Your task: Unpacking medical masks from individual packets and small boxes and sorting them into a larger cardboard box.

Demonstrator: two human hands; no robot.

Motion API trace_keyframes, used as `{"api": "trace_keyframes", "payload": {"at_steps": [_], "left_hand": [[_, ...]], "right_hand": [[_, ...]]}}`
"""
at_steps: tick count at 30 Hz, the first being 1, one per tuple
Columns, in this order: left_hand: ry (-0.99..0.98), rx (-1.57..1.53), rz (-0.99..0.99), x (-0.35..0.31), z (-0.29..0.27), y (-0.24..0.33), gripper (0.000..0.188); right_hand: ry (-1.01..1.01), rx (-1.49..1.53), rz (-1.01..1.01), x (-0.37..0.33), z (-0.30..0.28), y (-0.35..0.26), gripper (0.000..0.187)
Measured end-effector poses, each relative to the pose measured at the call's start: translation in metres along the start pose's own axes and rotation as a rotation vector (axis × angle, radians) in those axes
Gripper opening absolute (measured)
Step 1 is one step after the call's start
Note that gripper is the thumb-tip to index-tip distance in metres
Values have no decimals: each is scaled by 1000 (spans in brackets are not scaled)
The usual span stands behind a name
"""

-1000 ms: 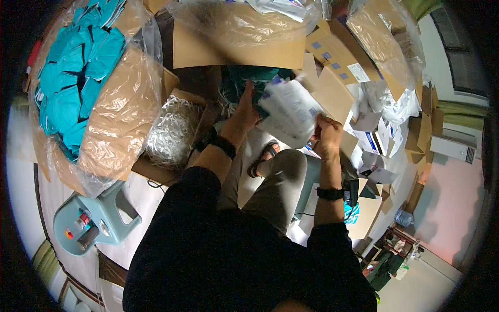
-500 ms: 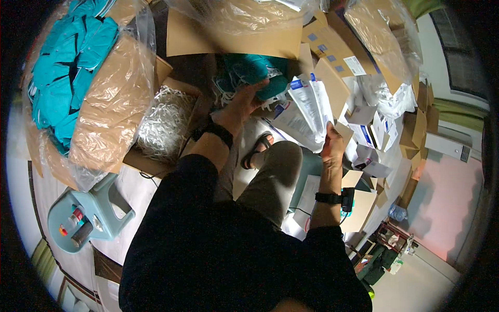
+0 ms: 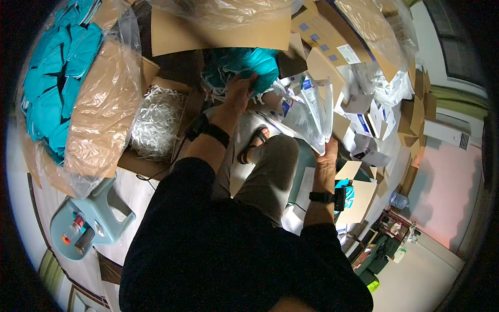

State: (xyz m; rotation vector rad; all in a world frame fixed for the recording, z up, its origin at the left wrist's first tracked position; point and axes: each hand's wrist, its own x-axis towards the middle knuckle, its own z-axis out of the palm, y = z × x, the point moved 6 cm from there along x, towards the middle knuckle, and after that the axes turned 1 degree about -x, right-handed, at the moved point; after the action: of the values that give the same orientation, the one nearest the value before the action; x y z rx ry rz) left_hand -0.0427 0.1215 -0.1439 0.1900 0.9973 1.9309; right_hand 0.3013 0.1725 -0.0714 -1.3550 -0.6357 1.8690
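My left hand (image 3: 238,94) is closed at the near edge of a shiny teal bundle (image 3: 253,61), below a cardboard flap. Some of its fingers are hidden against the bundle. White paper shreds hang around the bundle's underside. My right hand (image 3: 327,154) pinches the lower end of several flat plastic packets (image 3: 307,112), clear and white with blue print. They fan out up and left from my fingers, their far ends near the teal bundle.
An open carton of shredded paper (image 3: 156,124) stands left of my legs. Beyond it, teal bundles (image 3: 54,78) fill a plastic-lined box. A blue-grey stool (image 3: 106,200) holds bottles. Small white boxes (image 3: 366,122) and a carton with teal contents (image 3: 361,205) lie at right.
My right hand has drawn slightly nearer to me with the packets, which look more spread. My left hand stays at the teal bundle. The whole view has shifted a little.
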Motion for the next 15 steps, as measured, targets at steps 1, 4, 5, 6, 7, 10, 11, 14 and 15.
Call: {"api": "trace_keyframes", "payload": {"at_steps": [1, 4, 5, 6, 7, 10, 11, 14, 15], "left_hand": [[22, -32, -62, 0, 2, 0, 34], [55, -134, -274, -4, 25, -9, 37], [58, 548, -13, 8, 8, -2, 37], [93, 1217, 267, 23, -17, -2, 37], [131, 1254, 263, 26, -20, -8, 38], [321, 81, -296, 10, -2, -7, 47], [276, 369, -236, 16, -3, -6, 51], [153, 1004, 64, 38, -26, -11, 62], [153, 1066, 234, 42, -46, -19, 66]], "right_hand": [[44, -24, -19, 5, -10, 2, 36], [-35, -550, -309, 18, -67, -5, 36], [-112, -462, -289, 22, -63, -5, 36], [-212, -388, -261, 28, -46, -9, 36], [-221, 60, -85, 21, -52, -2, 35], [-158, 632, 272, -15, -37, 10, 10], [-154, 685, 300, -22, -30, 7, 11], [-249, 696, 318, -36, 3, 0, 11], [-212, 773, 313, -27, 13, 1, 12]]}}
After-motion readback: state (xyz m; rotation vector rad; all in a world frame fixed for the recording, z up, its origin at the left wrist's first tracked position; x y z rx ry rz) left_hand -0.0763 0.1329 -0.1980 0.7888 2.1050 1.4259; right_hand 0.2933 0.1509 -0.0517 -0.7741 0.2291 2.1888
